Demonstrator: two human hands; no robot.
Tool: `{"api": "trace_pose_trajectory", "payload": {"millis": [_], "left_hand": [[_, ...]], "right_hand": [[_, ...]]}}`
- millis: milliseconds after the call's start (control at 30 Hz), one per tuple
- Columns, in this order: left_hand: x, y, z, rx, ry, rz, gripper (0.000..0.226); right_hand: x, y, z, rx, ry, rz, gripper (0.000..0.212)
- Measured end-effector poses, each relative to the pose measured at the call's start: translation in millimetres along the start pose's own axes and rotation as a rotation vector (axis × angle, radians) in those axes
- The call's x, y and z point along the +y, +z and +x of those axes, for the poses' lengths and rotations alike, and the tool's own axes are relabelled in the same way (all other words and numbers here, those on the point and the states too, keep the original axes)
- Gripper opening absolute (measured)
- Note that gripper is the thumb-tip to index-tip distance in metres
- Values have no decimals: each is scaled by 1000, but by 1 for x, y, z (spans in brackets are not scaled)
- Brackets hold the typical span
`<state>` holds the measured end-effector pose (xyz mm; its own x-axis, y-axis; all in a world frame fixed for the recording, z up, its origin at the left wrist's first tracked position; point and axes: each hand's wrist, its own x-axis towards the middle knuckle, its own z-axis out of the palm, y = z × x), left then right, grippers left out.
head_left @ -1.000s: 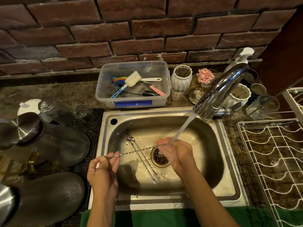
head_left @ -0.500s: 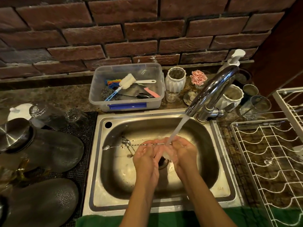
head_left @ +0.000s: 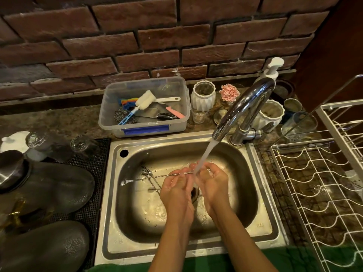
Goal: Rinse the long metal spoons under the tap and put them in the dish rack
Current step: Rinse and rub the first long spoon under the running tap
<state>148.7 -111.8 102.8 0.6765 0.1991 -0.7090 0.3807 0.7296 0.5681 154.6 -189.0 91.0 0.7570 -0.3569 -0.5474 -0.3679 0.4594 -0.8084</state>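
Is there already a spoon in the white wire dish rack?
No. The dish rack holds no spoon; one long spoon is held under the tap, others lie in the sink.

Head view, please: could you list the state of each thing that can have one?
Tap: running, stream falling onto the hands.
Long metal spoon: held across the sink under the stream.
Left hand: gripping the spoon.
Right hand: gripping the spoon.
Other spoons: lying on the sink floor.
Dish rack: no spoons visible in it.
Sink: wet.
Plastic tub: lidless, holding brushes.
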Motion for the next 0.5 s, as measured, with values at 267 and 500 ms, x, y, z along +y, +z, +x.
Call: {"api": "trace_pose_trajectory", "payload": {"millis": [267,500], "left_hand": [[9,-18,2,74,88,-23,15],[13,-16,5,101,71,-95,9]], "right_hand": [[2,20,-7,-58,11,15,21],[0,21,-10,-78,19,18,19]]}}
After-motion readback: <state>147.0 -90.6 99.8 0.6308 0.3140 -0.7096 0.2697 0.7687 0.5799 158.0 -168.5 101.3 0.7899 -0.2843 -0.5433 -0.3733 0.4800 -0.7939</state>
